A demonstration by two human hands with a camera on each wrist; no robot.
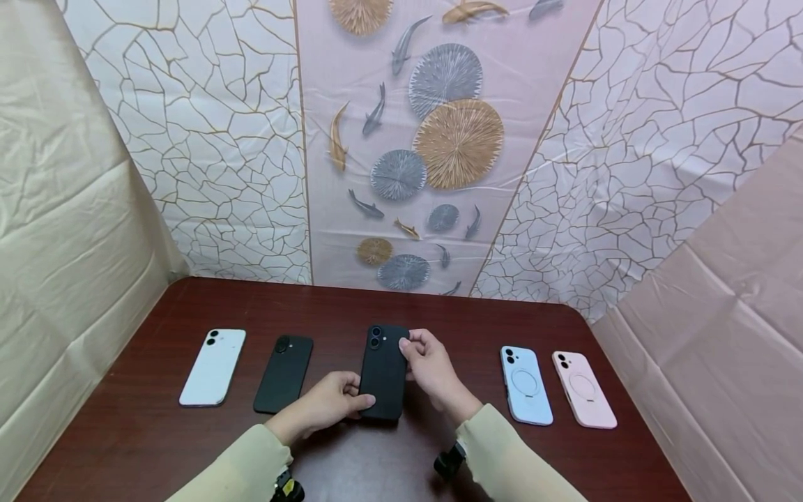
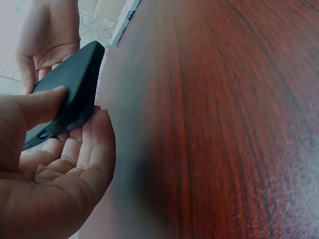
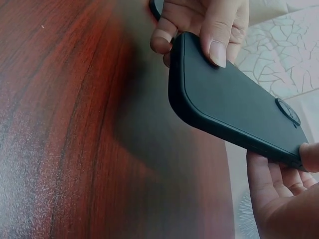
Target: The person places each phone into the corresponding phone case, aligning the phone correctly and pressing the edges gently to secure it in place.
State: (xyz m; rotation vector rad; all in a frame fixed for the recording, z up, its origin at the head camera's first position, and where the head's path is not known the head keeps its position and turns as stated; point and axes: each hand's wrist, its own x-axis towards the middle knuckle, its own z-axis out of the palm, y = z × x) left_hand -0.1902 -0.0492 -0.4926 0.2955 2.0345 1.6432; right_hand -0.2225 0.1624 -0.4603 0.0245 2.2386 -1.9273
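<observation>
A black phone (image 1: 384,376) with its camera side up is held between both hands, raised off the table. My left hand (image 1: 331,401) grips its lower left edge, the thumb on the back and the fingers beneath. At the upper right edge, near the camera end, my right hand (image 1: 434,369) pinches it the same way. The right wrist view shows the round camera ring (image 3: 288,111) and the smooth matte back. In the left wrist view, the bottom edge with its port opening (image 2: 45,134) faces the camera. The phone's screen side is hidden.
Left of the hands lie a white phone (image 1: 213,367) and another black phone (image 1: 284,375). On the right are a light blue phone (image 1: 526,385) and a pink one (image 1: 584,389), each with a ring on its back. All rest on a dark red wooden table (image 1: 357,467).
</observation>
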